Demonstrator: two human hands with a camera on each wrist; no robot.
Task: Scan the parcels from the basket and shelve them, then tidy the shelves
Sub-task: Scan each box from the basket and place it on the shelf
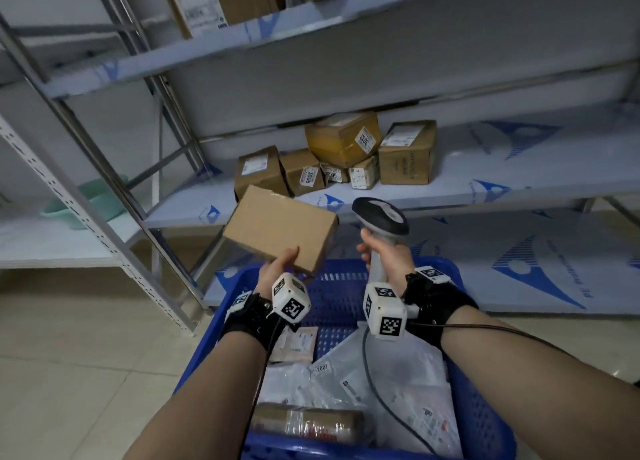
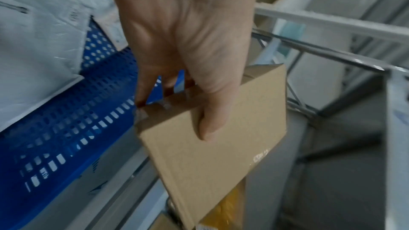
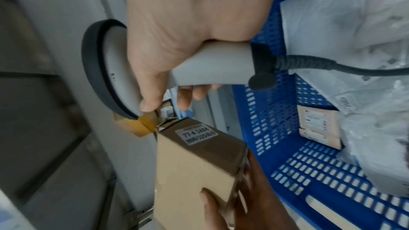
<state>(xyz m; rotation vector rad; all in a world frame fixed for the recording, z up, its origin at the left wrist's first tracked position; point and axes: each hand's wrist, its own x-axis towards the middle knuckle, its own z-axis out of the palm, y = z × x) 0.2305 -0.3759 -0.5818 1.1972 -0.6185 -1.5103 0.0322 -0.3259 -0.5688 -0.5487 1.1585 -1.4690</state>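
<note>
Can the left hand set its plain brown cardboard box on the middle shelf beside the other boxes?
Probably yes: the left hand holds the plain brown cardboard box just before the middle shelf, nothing between them.

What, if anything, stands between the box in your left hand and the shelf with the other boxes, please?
Nothing visible blocks it. The box in the left hand hangs above the basket, in front of the shelf. The boxes there sit clustered, with bare shelf to their right and in front.
</note>
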